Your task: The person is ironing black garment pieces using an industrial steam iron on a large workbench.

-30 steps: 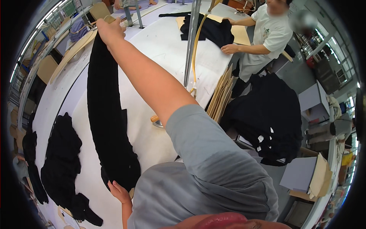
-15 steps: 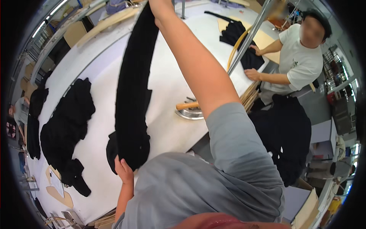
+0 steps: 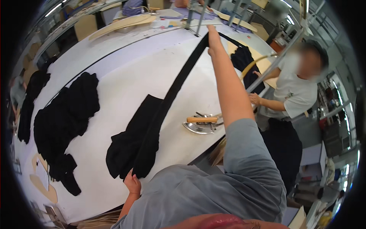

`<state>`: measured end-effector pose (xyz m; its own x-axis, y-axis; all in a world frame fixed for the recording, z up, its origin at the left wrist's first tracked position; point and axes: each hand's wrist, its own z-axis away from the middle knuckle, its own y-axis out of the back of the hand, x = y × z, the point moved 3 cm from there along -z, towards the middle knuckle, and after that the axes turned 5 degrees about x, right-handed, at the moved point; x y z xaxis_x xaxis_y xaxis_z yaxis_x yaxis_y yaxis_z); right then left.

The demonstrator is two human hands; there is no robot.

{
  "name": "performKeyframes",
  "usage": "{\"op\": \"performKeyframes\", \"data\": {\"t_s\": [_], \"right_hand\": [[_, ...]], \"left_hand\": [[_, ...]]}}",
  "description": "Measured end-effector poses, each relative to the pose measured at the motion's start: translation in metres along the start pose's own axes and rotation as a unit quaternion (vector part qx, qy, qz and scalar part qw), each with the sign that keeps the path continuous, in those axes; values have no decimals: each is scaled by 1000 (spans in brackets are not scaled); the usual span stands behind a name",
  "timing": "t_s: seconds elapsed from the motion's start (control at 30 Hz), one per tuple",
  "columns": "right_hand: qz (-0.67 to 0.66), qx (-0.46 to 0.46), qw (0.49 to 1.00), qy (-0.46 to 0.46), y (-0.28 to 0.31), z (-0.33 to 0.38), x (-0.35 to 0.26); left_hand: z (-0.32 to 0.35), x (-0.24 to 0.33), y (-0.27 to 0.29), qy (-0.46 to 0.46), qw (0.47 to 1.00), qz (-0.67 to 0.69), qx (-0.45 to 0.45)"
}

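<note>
A black knit garment (image 3: 127, 149) lies partly bunched on the white table, with one long narrow strip pulled out straight across it. My right hand (image 3: 212, 41) is stretched far forward and grips the far end of that strip. Close to my body, my left hand (image 3: 132, 184) pinches the garment's near edge. Between the two hands the strip runs taut, slanting up to the right. Right of the garment, a metal iron (image 3: 201, 124) with a wooden handle rests on the table, beneath my outstretched right forearm.
Heaped black garments (image 3: 65, 118) lie on the left of the white table (image 3: 183, 91). Beige board shapes (image 3: 44, 183) sit at the near left. At right, a co-worker (image 3: 291, 82) in a white shirt handles another black garment (image 3: 246, 66) beside a metal pole (image 3: 274, 74).
My right hand has swung to the right, so the strip now slants and looks narrower. My left hand keeps its hold near my body. The view has shifted, too.
</note>
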<state>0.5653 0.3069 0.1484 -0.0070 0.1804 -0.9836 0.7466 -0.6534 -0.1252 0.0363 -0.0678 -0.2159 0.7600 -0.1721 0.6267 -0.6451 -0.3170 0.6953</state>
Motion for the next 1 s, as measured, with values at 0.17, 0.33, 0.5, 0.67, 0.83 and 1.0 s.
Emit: {"op": "performKeyframes", "data": {"t_s": [0.17, 0.33, 0.5, 0.67, 0.83, 1.0], "right_hand": [[0, 23, 1000, 12, -5, 1, 19], [-36, 76, 996, -1, 15, 9, 14], [-100, -92, 991, 9, -49, 28, -26], [-551, -208, 797, -133, -160, 105, -68], [-535, -248, 796, -136, -187, 132, 27], [-266, -164, 936, -164, -165, 148, 111]], "left_hand": [[24, -41, -2, -3, 999, 32, -13], [14, -48, -11, 26, 998, 13, -47], [0, -88, 73, 97, 987, -115, -52], [-52, -158, 481, 76, 969, -167, 164], [-43, -124, 435, -3, 969, -220, 111], [64, -150, 235, 178, 977, -113, -25]]}}
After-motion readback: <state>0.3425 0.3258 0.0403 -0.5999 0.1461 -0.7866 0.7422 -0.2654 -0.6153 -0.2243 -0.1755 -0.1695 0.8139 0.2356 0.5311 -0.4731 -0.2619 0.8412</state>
